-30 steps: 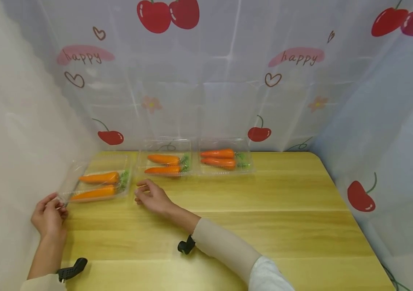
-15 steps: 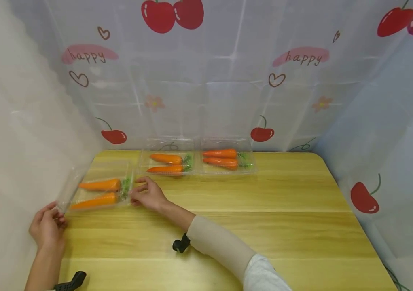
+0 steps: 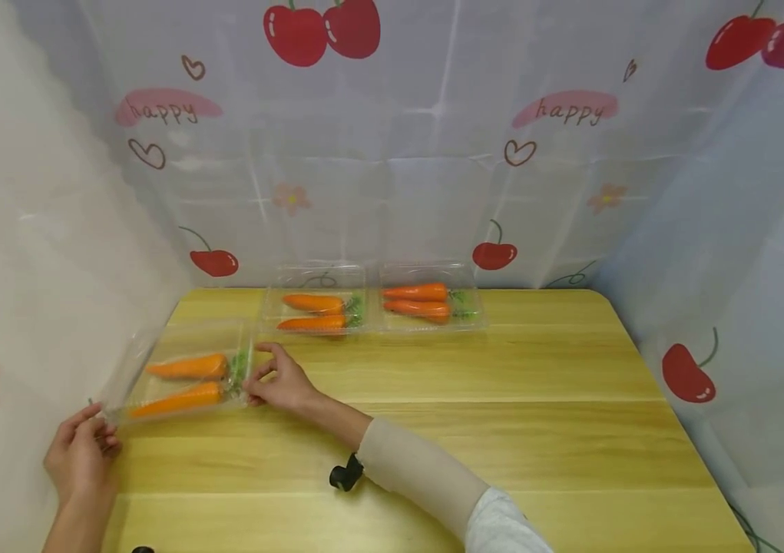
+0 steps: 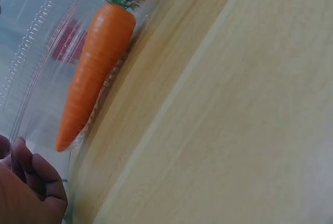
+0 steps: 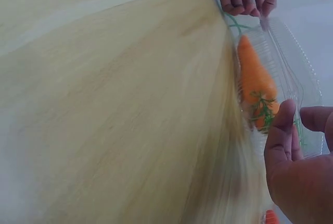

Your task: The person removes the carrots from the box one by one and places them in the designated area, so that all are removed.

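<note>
At the table's left side, a clear plastic clamshell box holds two orange carrots with green tops, a rear carrot and a front carrot. My left hand pinches the box's near left corner; the left wrist view shows its fingertips on the thin plastic edge. On the opposite side, my right hand pinches the edge by the carrot tops between thumb and curled fingers, index finger held apart. Whether the box touches the table cannot be told.
Two similar clear boxes stand side by side at the back edge: a middle box with two orange carrots and a right box with two redder ones. A printed curtain surrounds the wooden table at the back and sides.
The left box with its carrots has come nearer to me, the left hand moving along with it. My right hand has closed from beside the box onto its right edge.
</note>
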A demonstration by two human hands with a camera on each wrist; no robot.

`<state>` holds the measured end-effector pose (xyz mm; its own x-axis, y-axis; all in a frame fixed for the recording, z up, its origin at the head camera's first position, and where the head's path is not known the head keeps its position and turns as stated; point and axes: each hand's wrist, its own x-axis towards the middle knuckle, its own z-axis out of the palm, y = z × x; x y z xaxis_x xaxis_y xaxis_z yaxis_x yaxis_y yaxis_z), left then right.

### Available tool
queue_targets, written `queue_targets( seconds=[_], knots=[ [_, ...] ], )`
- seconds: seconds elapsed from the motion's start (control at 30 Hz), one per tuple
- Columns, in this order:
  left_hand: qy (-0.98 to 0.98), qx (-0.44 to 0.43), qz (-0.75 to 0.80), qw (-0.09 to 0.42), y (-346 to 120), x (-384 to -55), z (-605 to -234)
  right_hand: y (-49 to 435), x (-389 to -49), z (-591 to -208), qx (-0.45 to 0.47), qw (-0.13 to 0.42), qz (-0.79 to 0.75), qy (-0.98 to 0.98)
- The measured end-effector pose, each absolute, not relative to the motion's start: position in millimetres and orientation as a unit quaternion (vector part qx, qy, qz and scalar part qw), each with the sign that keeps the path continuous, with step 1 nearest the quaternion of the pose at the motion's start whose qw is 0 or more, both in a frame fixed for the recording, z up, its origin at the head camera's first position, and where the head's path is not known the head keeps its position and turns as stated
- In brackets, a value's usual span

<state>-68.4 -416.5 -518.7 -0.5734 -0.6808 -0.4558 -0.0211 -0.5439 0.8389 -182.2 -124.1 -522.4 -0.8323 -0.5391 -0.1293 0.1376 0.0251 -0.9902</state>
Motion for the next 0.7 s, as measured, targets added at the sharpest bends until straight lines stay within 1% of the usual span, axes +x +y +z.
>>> queue_targets(
  seconds=[0.1,0.23,0.43,0.57,0.7],
  knots=[
    [-0.475,0.423,-0.746,0.199,-415,-59,-520,-119,-180,-523,-0.157,0.261,-0.680,0.667],
    [-0.521,0.425,-0.713,0.198,-412,-48,-520,-114,-178,-523,-0.171,0.274,-0.681,0.657],
    [-0.536,0.423,-0.705,0.193,-409,-36,-518,-108,-172,-524,-0.183,0.297,-0.668,0.658],
    [-0.538,0.401,-0.720,0.178,-408,-30,-520,-101,-169,-523,-0.191,0.307,-0.661,0.657],
    [-0.542,0.352,-0.744,0.169,-410,-23,-526,-92,-165,-523,-0.198,0.316,-0.661,0.651]
  ],
)
